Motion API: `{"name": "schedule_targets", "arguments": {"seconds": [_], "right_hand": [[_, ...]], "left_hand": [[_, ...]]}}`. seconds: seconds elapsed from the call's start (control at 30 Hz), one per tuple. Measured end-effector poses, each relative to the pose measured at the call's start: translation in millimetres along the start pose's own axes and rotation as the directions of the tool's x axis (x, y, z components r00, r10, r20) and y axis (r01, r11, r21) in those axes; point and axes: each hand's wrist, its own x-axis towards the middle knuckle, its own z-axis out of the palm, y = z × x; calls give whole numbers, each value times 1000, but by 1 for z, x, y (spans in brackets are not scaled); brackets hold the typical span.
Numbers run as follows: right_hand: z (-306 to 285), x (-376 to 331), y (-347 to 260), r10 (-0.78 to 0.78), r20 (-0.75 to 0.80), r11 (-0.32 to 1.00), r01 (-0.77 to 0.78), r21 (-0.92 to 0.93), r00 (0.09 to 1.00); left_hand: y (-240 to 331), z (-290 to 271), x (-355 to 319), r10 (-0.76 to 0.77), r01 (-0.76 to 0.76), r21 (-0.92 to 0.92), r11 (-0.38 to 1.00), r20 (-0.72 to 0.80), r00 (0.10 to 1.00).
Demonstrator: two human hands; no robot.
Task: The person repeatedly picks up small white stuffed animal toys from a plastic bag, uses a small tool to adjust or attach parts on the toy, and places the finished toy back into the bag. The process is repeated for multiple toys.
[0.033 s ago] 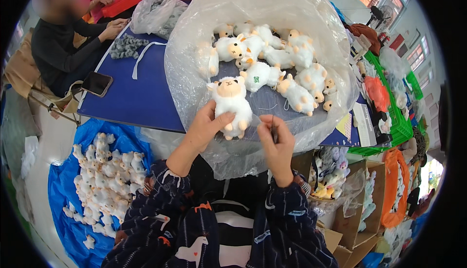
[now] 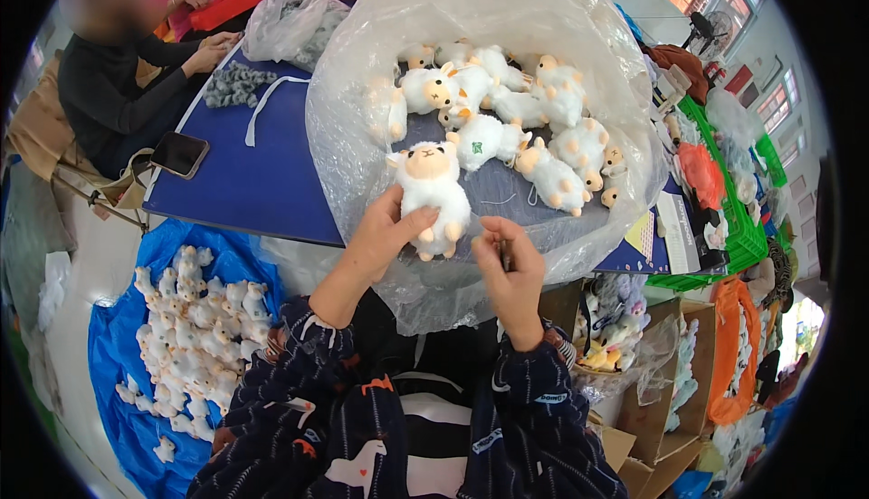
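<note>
We are gripping a white plush lamb [image 2: 435,195] in our closed left hand [image 2: 376,244], over a clear plastic bag [image 2: 351,128] — our right hand [image 2: 512,280] is hovering beside the toy, curled, whether around anything we cannot tell — more plush lambs [image 2: 514,109] are lying beyond, a co-worker [image 2: 116,99] sitting farther off

Head-worn fisheye looked steeply down from above and behind left hand [image 2: 385,238] and right hand [image 2: 512,273], both fairly near, around view's middle. Faced blue table [image 2: 258,173] beyond hands. Far right of hands, edges bent; small shapes there perhaps unreadable.
</note>
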Motion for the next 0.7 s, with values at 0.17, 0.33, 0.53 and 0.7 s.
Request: {"name": "schedule_targets", "arguments": {"seconds": [0.17,0.33,0.53,0.7], "right_hand": [[7,6,-11,-217,38,943,220,-248,975],[2,14,-13,164,3,984,-164,63,986],[1,-12,-15,-151,141,947,184,-263,978],[-10,-21,-13,-114,7,958,111,-265,994]], "left_hand": [[-6,11,2,-45,45,103,994,4,999],[3,14,5,-190,189,-28,982,-28,981],[-1,20,7,-310,280,-318,906,-50,949],[6,32,-3,-429,430,-211,878,51,902]]}}
